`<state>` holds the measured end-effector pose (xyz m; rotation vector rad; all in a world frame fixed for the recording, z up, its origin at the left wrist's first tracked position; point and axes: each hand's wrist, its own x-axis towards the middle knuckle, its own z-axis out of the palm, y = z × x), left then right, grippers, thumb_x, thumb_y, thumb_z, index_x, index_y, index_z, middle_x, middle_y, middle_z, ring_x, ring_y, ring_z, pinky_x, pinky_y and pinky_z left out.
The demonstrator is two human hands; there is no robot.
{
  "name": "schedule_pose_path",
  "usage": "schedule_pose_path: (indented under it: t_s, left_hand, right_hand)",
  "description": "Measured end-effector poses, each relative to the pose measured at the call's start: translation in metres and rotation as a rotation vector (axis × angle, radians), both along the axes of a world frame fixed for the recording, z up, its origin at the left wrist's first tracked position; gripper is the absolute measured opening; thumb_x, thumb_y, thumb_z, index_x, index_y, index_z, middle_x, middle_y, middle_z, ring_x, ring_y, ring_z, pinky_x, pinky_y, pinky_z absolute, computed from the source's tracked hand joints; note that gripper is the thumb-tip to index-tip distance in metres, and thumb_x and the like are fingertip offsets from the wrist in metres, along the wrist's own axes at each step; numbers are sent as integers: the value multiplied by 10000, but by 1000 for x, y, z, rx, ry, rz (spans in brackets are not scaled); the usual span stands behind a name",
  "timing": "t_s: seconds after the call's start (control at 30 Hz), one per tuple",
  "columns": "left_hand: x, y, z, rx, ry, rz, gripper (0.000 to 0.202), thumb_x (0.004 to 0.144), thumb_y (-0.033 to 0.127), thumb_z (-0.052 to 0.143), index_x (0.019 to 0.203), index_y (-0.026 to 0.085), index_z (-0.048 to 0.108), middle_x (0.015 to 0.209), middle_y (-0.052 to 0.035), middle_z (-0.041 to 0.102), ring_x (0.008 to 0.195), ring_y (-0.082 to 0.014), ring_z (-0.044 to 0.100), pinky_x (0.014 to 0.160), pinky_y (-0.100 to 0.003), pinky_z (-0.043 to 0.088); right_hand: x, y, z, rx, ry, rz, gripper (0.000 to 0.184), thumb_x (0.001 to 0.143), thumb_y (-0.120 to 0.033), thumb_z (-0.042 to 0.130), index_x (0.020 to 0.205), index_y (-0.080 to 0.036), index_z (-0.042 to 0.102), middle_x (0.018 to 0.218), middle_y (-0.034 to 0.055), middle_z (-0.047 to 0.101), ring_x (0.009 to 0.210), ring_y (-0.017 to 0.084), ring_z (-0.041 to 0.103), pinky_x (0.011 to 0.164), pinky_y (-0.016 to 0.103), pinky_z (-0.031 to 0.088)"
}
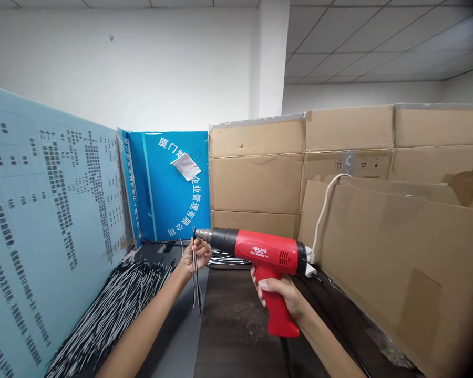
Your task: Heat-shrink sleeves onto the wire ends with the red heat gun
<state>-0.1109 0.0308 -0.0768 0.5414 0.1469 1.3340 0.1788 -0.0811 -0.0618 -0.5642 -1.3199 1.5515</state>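
Observation:
My right hand (280, 294) is wrapped round the handle of a red heat gun (266, 247), held level with its metal nozzle pointing left. My left hand (197, 254) pinches a few thin black and white wires (197, 291), which hang down below the fingers. Their upper ends stick up right at the nozzle's mouth; whether they touch it I cannot tell. A black cord runs down from the gun's handle.
A large pile of black and white wires (118, 299) lies at the left, and more wires (226, 257) lie behind the gun. Cardboard panels (256, 178) and a blue board (169, 205) wall in the dark table (236, 341). A white cable (324, 210) hangs at the right.

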Motion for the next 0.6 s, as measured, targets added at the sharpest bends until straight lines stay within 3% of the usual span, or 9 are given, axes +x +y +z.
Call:
schedule_pose_path:
  t_s: [0.2,0.4,0.6]
  left_hand:
    - [-1,0,-1,1,44,57,420,884,393,708,561,178,547,448,64,414,414,-50,401,530,-209,413]
    - [-2,3,-4,36,74,44,435,842,425,749,545,180,549,422,76,369,388,-40,350,510,-207,390]
    - [-4,7,-9,73,67,11,460,778,468,800,534,182,535,392,90,344,358,-36,309,480,-208,368]
  right_hand:
    - [0,0,1,-7,-9,-1,344,684,-300,769,987,-157,689,810,26,621,598,142,588,515,258,511]
    - [0,0,2,-7,-13,-4,400,676,-306,775,1036,-160,677,816,26,624,594,145,592,506,260,512]
    - [-1,-2,6,7,-13,7,330,693,-297,761,981,-155,685,823,28,629,606,141,594,521,257,516]
